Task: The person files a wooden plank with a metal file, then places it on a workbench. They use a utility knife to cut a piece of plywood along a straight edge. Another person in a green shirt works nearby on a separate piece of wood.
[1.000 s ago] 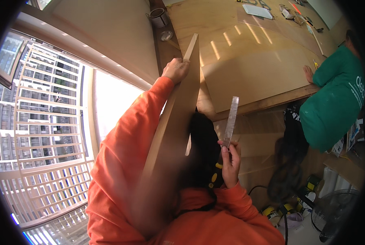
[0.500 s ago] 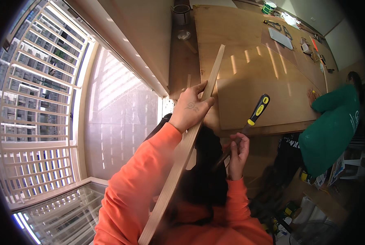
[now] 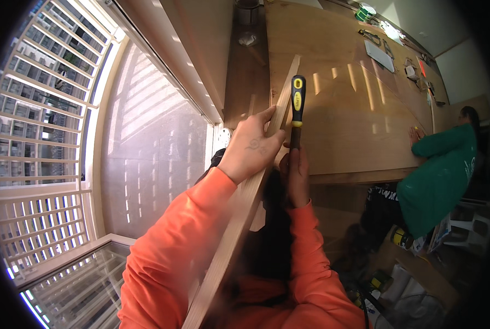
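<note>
The plywood table (image 3: 343, 145) fills most of my view ahead, striped with sunlight, and a co-worker in green (image 3: 434, 181) leans at its right-hand side. The board (image 3: 235, 236) runs from the person's orange-sleeved body up towards the table, slanting a little right, narrow face showing. The left hand (image 3: 254, 145) grips that narrow face, digits on either side. The right hand (image 3: 297, 174) has its fingers wrapped round the tool (image 3: 297, 103) below its black-and-yellow handle, just beside the board; whether they touch, I can't tell.
</note>
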`<state>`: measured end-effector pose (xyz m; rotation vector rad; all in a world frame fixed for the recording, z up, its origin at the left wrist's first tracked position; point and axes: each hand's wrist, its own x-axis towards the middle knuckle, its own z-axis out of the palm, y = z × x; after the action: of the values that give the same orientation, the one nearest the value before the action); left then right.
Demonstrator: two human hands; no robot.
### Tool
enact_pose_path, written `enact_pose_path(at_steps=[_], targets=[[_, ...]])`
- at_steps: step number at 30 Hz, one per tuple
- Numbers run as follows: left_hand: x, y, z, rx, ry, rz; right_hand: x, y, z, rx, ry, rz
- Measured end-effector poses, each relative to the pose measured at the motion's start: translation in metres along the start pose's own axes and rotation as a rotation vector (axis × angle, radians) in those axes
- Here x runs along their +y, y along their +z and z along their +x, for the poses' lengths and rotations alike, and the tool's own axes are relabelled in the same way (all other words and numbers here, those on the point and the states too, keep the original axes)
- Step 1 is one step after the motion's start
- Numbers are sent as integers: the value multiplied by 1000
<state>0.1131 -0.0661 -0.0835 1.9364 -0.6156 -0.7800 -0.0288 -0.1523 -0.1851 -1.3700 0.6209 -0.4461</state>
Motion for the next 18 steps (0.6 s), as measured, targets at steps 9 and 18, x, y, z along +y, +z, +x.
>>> enact_pose_path(at_steps=[9, 18], targets=[[-1, -3, 2, -16, -20, -63, 17, 5, 2, 144, 31, 261], [-3, 5, 1, 52, 88, -41, 10, -3, -12, 92, 87, 114]])
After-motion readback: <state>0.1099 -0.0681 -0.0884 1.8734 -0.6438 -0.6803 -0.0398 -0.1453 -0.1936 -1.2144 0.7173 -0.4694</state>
